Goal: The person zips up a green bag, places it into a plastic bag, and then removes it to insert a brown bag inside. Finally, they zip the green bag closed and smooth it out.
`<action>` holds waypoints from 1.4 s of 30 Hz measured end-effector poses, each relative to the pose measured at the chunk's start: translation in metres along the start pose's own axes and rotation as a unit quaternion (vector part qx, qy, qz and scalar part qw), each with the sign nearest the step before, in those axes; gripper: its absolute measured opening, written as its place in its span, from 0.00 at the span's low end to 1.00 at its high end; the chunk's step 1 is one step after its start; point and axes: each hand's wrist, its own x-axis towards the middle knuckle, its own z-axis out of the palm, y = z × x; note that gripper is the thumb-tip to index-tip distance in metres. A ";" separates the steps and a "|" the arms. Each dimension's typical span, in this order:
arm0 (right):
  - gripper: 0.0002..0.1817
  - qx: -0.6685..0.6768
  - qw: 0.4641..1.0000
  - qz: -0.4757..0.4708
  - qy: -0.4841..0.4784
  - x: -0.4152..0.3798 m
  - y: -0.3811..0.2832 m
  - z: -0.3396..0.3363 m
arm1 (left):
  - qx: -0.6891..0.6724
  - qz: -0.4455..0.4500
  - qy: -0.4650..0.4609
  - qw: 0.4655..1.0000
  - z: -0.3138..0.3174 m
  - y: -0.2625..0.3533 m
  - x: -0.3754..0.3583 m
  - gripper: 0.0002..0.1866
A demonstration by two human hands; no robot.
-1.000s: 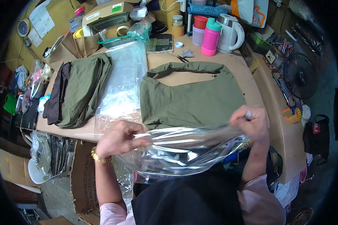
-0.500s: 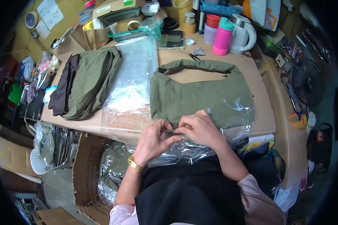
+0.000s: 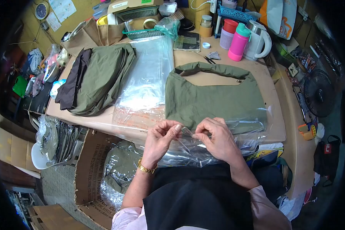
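Observation:
An olive-green fabric bag [image 3: 214,97] lies flat on the table, its strap curved toward the far side. Clear plastic [image 3: 197,149] covers its lower right part and spills over the near table edge. My left hand [image 3: 160,138] pinches an edge of this plastic between thumb and fingers. Close by on the right, my right hand [image 3: 217,141] grips the same plastic with bent fingers. A short stretch of film runs between the two hands. To the left lie a stack of flat clear plastic bags [image 3: 143,76] and a pile of folded olive fabric [image 3: 103,76].
Below the table edge stands an open cardboard box [image 3: 89,172] with plastic-wrapped olive items. At the back are a green basket [image 3: 143,34], a pink bottle [image 3: 239,44], a kettle [image 3: 258,42] and small black snips [image 3: 209,60]. A fan [image 3: 318,92] stands at right.
My hands have spread slightly apart, with the plastic edge now visible between them. The view has shifted, so the tabletop things appear farther right. The olive bag looks unmoved on the table.

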 end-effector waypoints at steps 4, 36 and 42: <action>0.08 0.067 0.996 0.005 0.066 -0.001 0.003 0.013 | -0.038 0.037 0.043 0.998 0.009 -0.009 -0.002 0.11; 0.06 0.067 0.992 -0.044 0.095 0.001 0.013 0.028 | -0.039 0.110 0.094 0.989 0.027 -0.029 -0.005 0.13; 0.08 0.080 0.981 -0.065 0.167 0.009 0.019 0.024 | -0.155 0.091 -0.048 0.983 0.029 -0.043 -0.008 0.12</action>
